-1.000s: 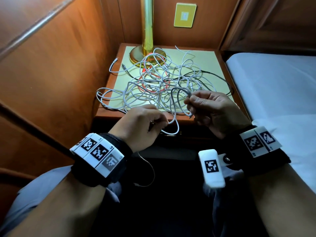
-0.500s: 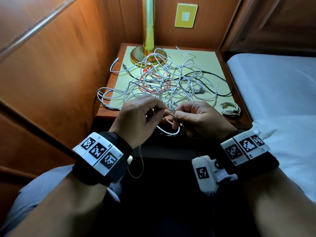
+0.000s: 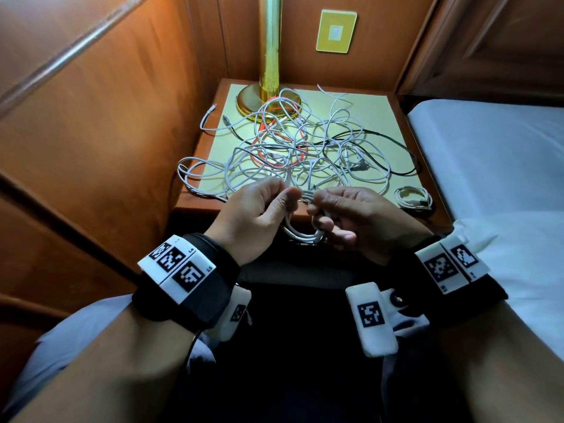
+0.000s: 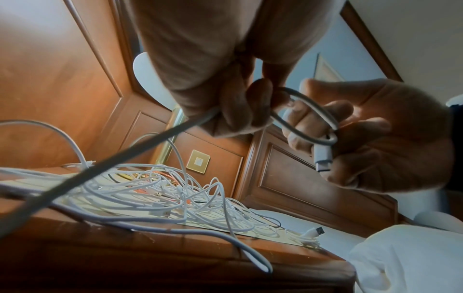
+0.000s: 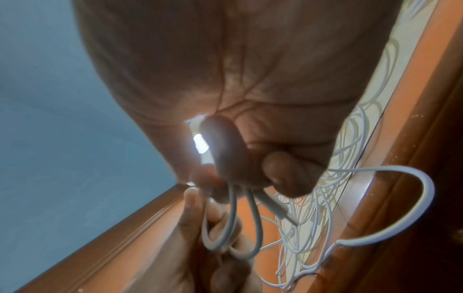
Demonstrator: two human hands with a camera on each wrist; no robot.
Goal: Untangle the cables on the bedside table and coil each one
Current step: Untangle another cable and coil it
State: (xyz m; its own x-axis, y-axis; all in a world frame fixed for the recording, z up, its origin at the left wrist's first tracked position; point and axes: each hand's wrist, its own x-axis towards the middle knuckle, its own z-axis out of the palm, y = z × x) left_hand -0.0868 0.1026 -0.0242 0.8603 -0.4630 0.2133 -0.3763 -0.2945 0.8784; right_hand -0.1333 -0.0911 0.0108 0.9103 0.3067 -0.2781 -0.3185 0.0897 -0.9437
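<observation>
Both hands gripped one white cable [image 3: 300, 235] at the bedside table's [image 3: 200, 206] front edge: the left hand [image 3: 253, 212] pinched it, the right hand [image 3: 351, 215] apparently held its small loops. The tangled cables [image 3: 293, 148] lay just beyond the fingers.

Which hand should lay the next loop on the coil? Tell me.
Left, probably. The right hand already grips the small coil and its plug, while the left hand holds the free cable running back to the tangle.

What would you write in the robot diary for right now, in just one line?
step: coiling white cable | left hand: holds loops | right hand: holds loops, plug end | done: one coiled cable on table | left: tangle
</observation>
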